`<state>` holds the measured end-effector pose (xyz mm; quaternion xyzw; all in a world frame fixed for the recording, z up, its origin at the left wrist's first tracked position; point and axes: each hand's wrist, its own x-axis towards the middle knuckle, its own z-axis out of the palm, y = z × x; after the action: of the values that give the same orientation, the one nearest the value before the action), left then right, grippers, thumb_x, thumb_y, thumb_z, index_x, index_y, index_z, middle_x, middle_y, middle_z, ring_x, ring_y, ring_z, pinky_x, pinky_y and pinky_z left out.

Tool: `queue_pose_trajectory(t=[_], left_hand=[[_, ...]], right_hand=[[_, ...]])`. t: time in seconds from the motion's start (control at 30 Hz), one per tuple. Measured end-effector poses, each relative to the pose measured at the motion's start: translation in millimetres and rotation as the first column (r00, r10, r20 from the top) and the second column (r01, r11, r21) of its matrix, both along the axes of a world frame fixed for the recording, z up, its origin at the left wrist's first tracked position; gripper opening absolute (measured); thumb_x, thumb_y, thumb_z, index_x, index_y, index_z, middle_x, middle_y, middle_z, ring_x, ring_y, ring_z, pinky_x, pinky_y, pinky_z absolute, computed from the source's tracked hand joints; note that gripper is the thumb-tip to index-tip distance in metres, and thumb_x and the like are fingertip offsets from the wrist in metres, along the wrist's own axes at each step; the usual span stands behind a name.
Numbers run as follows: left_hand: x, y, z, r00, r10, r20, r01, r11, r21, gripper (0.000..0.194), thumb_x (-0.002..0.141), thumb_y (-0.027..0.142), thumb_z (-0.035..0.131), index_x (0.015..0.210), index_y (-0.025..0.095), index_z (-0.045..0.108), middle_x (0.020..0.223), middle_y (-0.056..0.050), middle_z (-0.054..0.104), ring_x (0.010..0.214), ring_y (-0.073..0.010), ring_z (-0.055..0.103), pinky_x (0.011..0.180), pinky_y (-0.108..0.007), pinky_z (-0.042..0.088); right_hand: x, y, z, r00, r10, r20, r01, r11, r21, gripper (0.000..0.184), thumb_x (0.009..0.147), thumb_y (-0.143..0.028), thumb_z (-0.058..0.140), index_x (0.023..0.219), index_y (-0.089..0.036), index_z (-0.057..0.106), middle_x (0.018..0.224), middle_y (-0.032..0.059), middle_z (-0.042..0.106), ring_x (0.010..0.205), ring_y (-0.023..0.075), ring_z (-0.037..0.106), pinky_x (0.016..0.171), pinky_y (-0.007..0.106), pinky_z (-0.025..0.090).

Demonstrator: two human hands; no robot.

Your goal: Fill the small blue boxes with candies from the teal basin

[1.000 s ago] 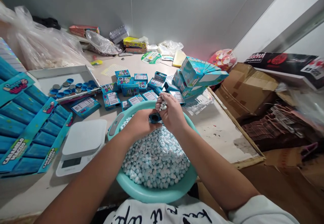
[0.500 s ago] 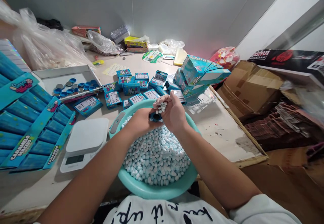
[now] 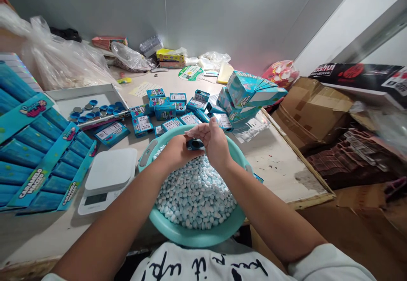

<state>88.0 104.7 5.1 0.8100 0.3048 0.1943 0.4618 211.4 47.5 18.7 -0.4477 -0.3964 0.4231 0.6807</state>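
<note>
My left hand [image 3: 174, 150] is wrapped round a small blue candy tin [image 3: 194, 144], whose dark round opening faces up toward me. Cupped beside and over that opening is my right hand [image 3: 218, 145], its fingers stretched toward the left hand and no candies visible on its palm. Both hands are above a turquoise basin [image 3: 197, 239] heaped with small white and pale-blue candies [image 3: 197, 202]. Several similar blue tins [image 3: 165, 112] lie in a cluster just behind the basin.
A white scale [image 3: 111, 168] stands left of the basin, near blue display boxes [image 3: 34, 145]. Behind it, a shallow white tray [image 3: 68, 98] holds blue caps. Blue cartons [image 3: 251, 92] are stacked at back right. Cardboard boxes [image 3: 313, 107] stand beyond the table's right edge.
The candies that lay in my right palm no longer show there. My right fingers have straightened and reach further over the tin, while the left hand keeps hold of it.
</note>
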Motion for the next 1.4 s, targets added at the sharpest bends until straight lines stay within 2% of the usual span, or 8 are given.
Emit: queue_pose_trajectory(t=[0.3, 0.43, 0.57, 0.73, 0.93, 1.03, 1.17, 1.4], left_hand=[[-5, -7, 16.7, 0.905, 0.335, 0.262, -0.39, 0.899, 0.198, 0.049, 0.078, 0.048, 0.076, 0.117, 0.019, 0.073, 0.113, -0.006, 0.076, 0.099, -0.0236, 0.07, 0.081, -0.031, 0.054], [-49, -12, 36.7, 0.721, 0.548, 0.423, -0.686, 0.65, 0.327, 0.066, 0.081, 0.046, 0.074, 0.138, 0.018, 0.055, 0.129, -0.011, 0.067, 0.113, -0.0235, 0.066, 0.086, -0.03, 0.055], [-127, -17, 39.5, 0.607, 0.701, 0.373, -0.766, 0.393, 0.509, 0.05, 0.078, 0.047, 0.075, 0.117, 0.019, 0.062, 0.107, -0.006, 0.07, 0.091, -0.0206, 0.068, 0.08, -0.031, 0.053], [-197, -22, 2.6, 0.398, 0.911, 0.102, -0.801, 0.291, 0.523, 0.035, 0.077, 0.053, 0.074, 0.079, 0.021, 0.062, 0.069, 0.001, 0.06, 0.061, -0.0157, 0.053, 0.06, -0.029, 0.041], [-199, -32, -23.2, 0.523, 0.843, 0.126, -0.789, 0.422, 0.447, 0.036, 0.075, 0.047, 0.078, 0.092, 0.019, 0.063, 0.129, -0.012, 0.064, 0.117, -0.0279, 0.062, 0.085, -0.035, 0.055], [-204, -54, -24.9, 0.532, 0.779, 0.333, -0.8, 0.333, 0.498, 0.063, 0.073, 0.038, 0.081, 0.127, 0.019, 0.055, 0.153, -0.018, 0.041, 0.139, -0.0303, 0.047, 0.097, -0.039, 0.055], [-237, -97, -51.8, 0.549, 0.785, 0.288, -0.698, 0.24, 0.675, 0.045, 0.078, 0.028, 0.077, 0.118, 0.016, 0.06, 0.118, -0.015, 0.065, 0.109, -0.0267, 0.064, 0.087, -0.039, 0.058], [-283, -140, -126.8, 0.228, 0.968, 0.106, -0.845, 0.142, 0.515, 0.034, 0.087, 0.033, 0.063, 0.115, 0.013, 0.065, 0.089, -0.009, 0.068, 0.074, -0.0203, 0.066, 0.071, -0.033, 0.056]], right_hand=[[25, 6, -3.8, 0.867, -0.42, 0.268, 0.396, 0.907, 0.142, 0.044, 0.099, -0.057, 0.042, 0.088, -0.024, 0.068, 0.095, 0.0051, 0.071, 0.097, 0.0222, 0.065, 0.088, 0.038, 0.049], [25, 3, -10.8, 0.775, -0.028, 0.632, 0.12, 0.987, -0.103, 0.029, 0.094, -0.049, 0.055, 0.088, -0.023, 0.069, 0.095, 0.0053, 0.07, 0.095, 0.0243, 0.063, 0.087, 0.038, 0.048], [10, -11, -15.6, 0.496, 0.41, 0.765, -0.189, 0.911, -0.365, 0.043, 0.092, -0.056, 0.058, 0.121, -0.026, 0.066, 0.133, 0.0119, 0.061, 0.115, 0.0305, 0.061, 0.097, 0.044, 0.048], [-6, -22, -13.2, 0.188, 0.485, 0.854, -0.257, 0.864, -0.434, 0.068, 0.08, -0.057, 0.074, 0.14, -0.03, 0.055, 0.154, 0.0134, 0.043, 0.138, 0.0412, 0.045, 0.112, 0.057, 0.038], [-6, -18, -8.6, 0.201, 0.563, 0.801, -0.341, 0.807, -0.482, 0.06, 0.082, -0.048, 0.075, 0.135, -0.025, 0.059, 0.138, 0.0126, 0.057, 0.125, 0.0338, 0.056, 0.102, 0.048, 0.048], [-3, -17, -10.0, 0.191, 0.574, 0.796, -0.354, 0.797, -0.49, 0.049, 0.082, -0.043, 0.075, 0.126, -0.024, 0.065, 0.127, 0.0107, 0.064, 0.114, 0.0312, 0.062, 0.095, 0.044, 0.05], [0, -16, -12.2, 0.165, 0.544, 0.823, -0.304, 0.822, -0.482, 0.032, 0.082, -0.035, 0.072, 0.112, -0.023, 0.072, 0.112, 0.0097, 0.072, 0.094, 0.0272, 0.066, 0.079, 0.037, 0.049], [1, -14, -8.8, 0.122, 0.555, 0.823, -0.269, 0.816, -0.511, 0.015, 0.085, -0.026, 0.065, 0.092, -0.025, 0.078, 0.086, 0.0047, 0.076, 0.071, 0.0204, 0.064, 0.062, 0.032, 0.043]])
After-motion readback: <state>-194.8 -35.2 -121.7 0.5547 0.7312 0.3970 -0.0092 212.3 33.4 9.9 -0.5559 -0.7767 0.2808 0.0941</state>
